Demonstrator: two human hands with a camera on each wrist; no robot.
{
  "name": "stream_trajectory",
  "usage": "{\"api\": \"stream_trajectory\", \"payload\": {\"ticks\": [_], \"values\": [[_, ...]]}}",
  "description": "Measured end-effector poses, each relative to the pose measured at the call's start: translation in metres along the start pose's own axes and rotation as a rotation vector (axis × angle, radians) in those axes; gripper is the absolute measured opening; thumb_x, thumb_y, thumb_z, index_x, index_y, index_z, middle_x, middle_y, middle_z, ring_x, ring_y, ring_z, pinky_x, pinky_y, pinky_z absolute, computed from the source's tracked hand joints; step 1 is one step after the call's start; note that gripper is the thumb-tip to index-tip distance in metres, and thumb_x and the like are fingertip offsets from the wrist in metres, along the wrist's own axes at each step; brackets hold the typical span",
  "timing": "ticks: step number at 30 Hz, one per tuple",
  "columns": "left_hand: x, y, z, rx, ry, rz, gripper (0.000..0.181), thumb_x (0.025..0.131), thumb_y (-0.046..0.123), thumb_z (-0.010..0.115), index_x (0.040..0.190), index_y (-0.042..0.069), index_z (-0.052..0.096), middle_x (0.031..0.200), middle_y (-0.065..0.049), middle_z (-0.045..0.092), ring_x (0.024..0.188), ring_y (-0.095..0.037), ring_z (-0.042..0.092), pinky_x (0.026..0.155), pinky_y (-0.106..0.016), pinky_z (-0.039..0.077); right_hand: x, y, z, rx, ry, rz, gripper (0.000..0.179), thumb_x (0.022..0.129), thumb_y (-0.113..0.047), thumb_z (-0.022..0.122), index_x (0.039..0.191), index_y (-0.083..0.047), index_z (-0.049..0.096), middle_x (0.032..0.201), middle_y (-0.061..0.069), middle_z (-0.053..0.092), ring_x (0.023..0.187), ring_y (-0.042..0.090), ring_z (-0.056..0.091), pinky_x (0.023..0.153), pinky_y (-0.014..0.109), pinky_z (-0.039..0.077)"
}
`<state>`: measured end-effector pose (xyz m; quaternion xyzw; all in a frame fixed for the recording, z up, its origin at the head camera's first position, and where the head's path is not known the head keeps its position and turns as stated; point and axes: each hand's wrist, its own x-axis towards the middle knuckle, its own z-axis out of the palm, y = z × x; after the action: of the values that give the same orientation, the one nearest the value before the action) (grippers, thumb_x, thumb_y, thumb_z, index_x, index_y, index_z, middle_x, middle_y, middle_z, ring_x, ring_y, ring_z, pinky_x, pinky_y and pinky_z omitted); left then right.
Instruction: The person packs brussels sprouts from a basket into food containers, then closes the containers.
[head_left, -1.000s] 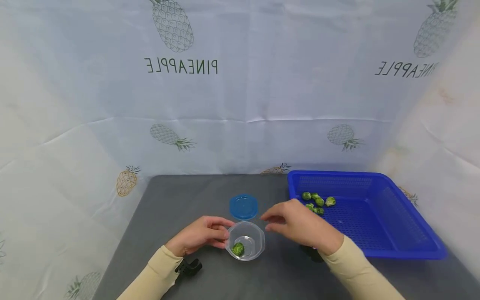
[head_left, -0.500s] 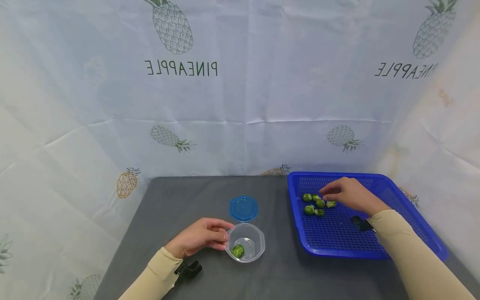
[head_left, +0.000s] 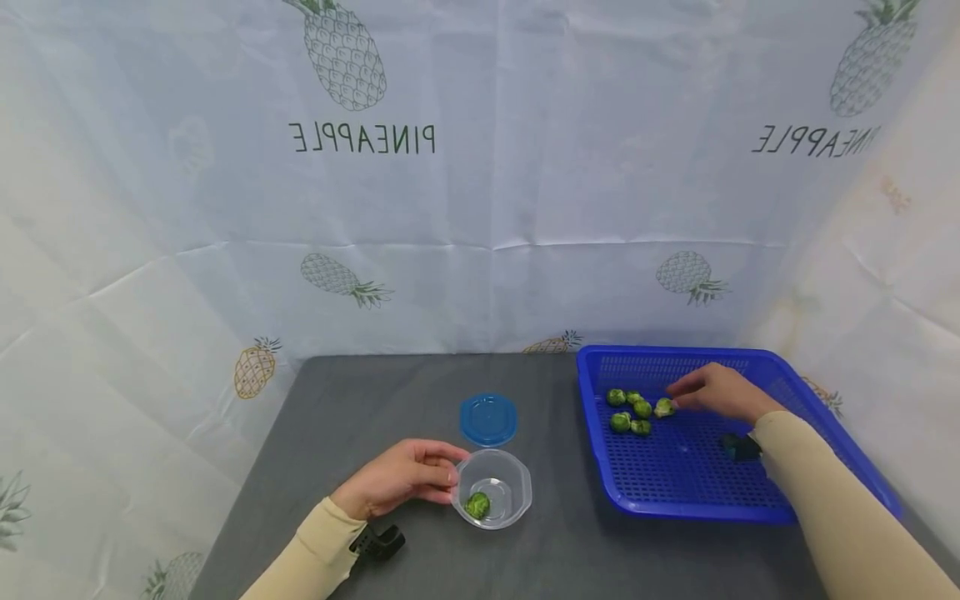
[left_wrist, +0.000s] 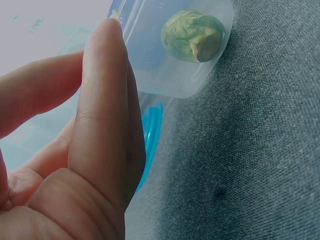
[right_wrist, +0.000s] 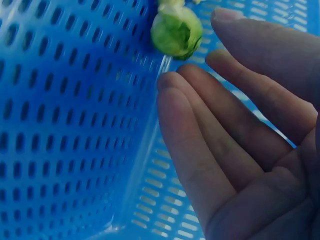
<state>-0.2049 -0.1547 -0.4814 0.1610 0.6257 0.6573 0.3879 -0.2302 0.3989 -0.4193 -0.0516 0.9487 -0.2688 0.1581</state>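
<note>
L hand (head_left: 401,479) pinches clear tub (head_left: 517,507), prob. to steady it; R hand (head_left: 718,393), fingers parted, holds nothing nr. sprout (head_left: 663,408) in blue basket (head_left: 667,475).

The left hand (head_left: 401,477) holds the left rim of a clear bowl (head_left: 513,487) on the grey table (head_left: 375,400); one sprout (head_left: 477,505) lies inside. A blue lid (head_left: 488,419) lies flat just beyond the bowl. To the right, the right hand (head_left: 722,393) reaches into a blue basket (head_left: 675,479), fingertips at the rightmost of six sprouts (head_left: 642,409). Behind hangs a pale cloth (head_left: 487,183) printed with pineapples and reversed lettering.
</note>
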Motion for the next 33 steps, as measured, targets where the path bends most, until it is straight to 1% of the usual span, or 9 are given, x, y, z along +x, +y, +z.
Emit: {"api": "stream_trajectory", "payload": {"ticks": [5, 9, 14, 17, 23, 28, 33], "values": [[0.001, 0.001, 0.001, -0.005, -0.003, -0.008, 0.051, 0.104, 0.010, 0.073, 0.149, -0.008, 0.057, 0.110, -0.006, 0.074, 0.094, -0.013, 0.075, 0.091, -0.032, 0.068, 0.004, 0.003, -0.001, 0.000, -0.031, 0.000, 0.044, 0.102, -0.024, 0.075, 0.134, 0.006, 0.072, 0.133, 0.029, 0.072, 0.112, 0.043, 0.075, 0.092, 0.057, 0.065], [0.001, 0.001, 0.002, -0.008, -0.004, -0.010, 0.051, 0.104, 0.011, 0.073, 0.149, -0.007, 0.058, 0.111, -0.006, 0.074, 0.095, -0.013, 0.075, 0.091, -0.033, 0.068, 0.007, 0.002, 0.001, 0.007, -0.042, 0.018, 0.042, 0.101, -0.022, 0.077, 0.131, 0.006, 0.074, 0.129, 0.029, 0.074, 0.110, 0.041, 0.076, 0.092, 0.057, 0.065], [-0.006, -0.002, 0.001, -0.004, 0.011, -0.023, 0.052, 0.104, 0.010, 0.072, 0.150, -0.007, 0.057, 0.108, -0.005, 0.073, 0.093, -0.013, 0.075, 0.090, -0.032, 0.068, 0.015, 0.000, 0.008, 0.010, -0.042, -0.001, 0.038, 0.098, -0.023, 0.080, 0.125, 0.003, 0.078, 0.126, 0.026, 0.076, 0.110, 0.040, 0.076, 0.092, 0.054, 0.066], [-0.009, -0.002, 0.001, 0.001, 0.013, -0.020, 0.052, 0.104, 0.010, 0.072, 0.151, -0.007, 0.056, 0.107, -0.004, 0.072, 0.093, -0.013, 0.075, 0.090, -0.032, 0.068, 0.019, 0.001, 0.010, -0.012, -0.043, -0.016, 0.037, 0.098, -0.023, 0.080, 0.124, 0.002, 0.079, 0.125, 0.026, 0.076, 0.109, 0.040, 0.076, 0.091, 0.055, 0.066], [-0.004, -0.001, 0.000, -0.004, -0.001, -0.006, 0.052, 0.104, 0.011, 0.072, 0.150, -0.007, 0.057, 0.107, -0.003, 0.073, 0.094, -0.013, 0.074, 0.091, -0.032, 0.068, 0.020, 0.003, 0.007, -0.038, -0.024, 0.000, 0.036, 0.097, -0.023, 0.081, 0.123, 0.002, 0.079, 0.125, 0.025, 0.077, 0.108, 0.040, 0.076, 0.090, 0.056, 0.066], [-0.002, -0.001, 0.000, -0.006, 0.002, -0.008, 0.052, 0.104, 0.011, 0.073, 0.150, -0.007, 0.057, 0.108, -0.004, 0.073, 0.094, -0.013, 0.075, 0.091, -0.032, 0.068, 0.021, 0.002, 0.006, -0.023, -0.032, 0.017, 0.039, 0.097, -0.024, 0.080, 0.126, 0.002, 0.078, 0.128, 0.025, 0.076, 0.109, 0.039, 0.076, 0.091, 0.054, 0.066], [0.001, -0.001, 0.000, -0.003, 0.003, -0.007, 0.051, 0.104, 0.010, 0.073, 0.150, -0.007, 0.058, 0.108, -0.004, 0.073, 0.094, -0.013, 0.075, 0.091, -0.032, 0.068, 0.021, 0.001, 0.006, -0.006, -0.035, 0.024, 0.040, 0.097, -0.023, 0.080, 0.127, 0.003, 0.077, 0.128, 0.026, 0.075, 0.109, 0.039, 0.076, 0.091, 0.055, 0.066]]}}
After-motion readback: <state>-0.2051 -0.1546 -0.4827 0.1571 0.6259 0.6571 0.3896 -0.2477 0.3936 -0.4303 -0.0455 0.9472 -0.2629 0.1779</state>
